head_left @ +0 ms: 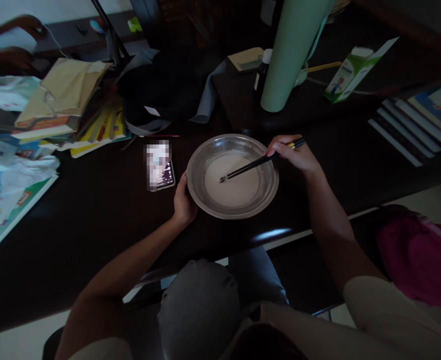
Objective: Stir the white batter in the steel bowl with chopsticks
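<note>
A round metal bowl (201,165) with a pale, smooth batter (233,192) in it sits on the dark table near the front edge. My right hand (293,155) is closed on a pair of black chopsticks (258,164), whose tips rest in the batter at the bowl's middle left. My left hand (182,200) curls against the bowl's left rim, fingers pressed to its outer wall.
A phone (160,167) lies just left of the bowl. Piled books and papers (62,100) fill the left side, and stacked books (419,125) the right. Behind the bowl stand a green cylinder (290,55), a dark bottle (261,75) and a small carton (350,70). Another person's hands (13,45) show at the far left.
</note>
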### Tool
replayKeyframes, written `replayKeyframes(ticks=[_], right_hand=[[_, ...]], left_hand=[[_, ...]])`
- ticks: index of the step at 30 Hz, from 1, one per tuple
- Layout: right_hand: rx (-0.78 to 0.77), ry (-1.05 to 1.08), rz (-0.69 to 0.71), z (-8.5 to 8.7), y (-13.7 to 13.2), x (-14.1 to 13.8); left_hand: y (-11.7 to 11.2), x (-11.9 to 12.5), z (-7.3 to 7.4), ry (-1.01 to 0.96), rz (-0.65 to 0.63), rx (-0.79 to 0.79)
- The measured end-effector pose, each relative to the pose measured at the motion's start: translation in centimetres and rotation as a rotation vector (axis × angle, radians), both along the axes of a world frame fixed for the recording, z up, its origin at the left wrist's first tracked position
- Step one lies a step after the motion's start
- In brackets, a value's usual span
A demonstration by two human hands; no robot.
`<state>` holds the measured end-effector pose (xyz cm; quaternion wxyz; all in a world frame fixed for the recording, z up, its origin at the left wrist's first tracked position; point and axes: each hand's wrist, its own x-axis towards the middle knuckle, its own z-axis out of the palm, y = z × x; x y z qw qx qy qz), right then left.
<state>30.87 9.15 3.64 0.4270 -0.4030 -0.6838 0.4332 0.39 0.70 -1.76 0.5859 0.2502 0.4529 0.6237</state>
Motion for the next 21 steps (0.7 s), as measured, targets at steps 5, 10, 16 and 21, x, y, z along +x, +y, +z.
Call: replayKeyframes(ticks=[5, 10, 16, 21], right_hand=[[-0.010, 0.093, -0.140, -0.18, 0.13, 0.37], [-0.004, -0.005, 0.025, -0.12, 0.00, 0.06], [0.008, 0.105, -0.148, -0.37, 0.23, 0.43], [-0.006, 0.023, 0.007, -0.23, 0.05, 0.12]], left_hand=[[0.04, -0.06, -0.16, -0.011, 0.003, 0.011], [0.02, 0.01, -0.02, -0.023, -0.003, 0.022], [0.01, -0.09, -0.11, -0.009, -0.024, 0.026], [0.06, -0.16, -0.25, -0.005, -0.022, 0.024]])
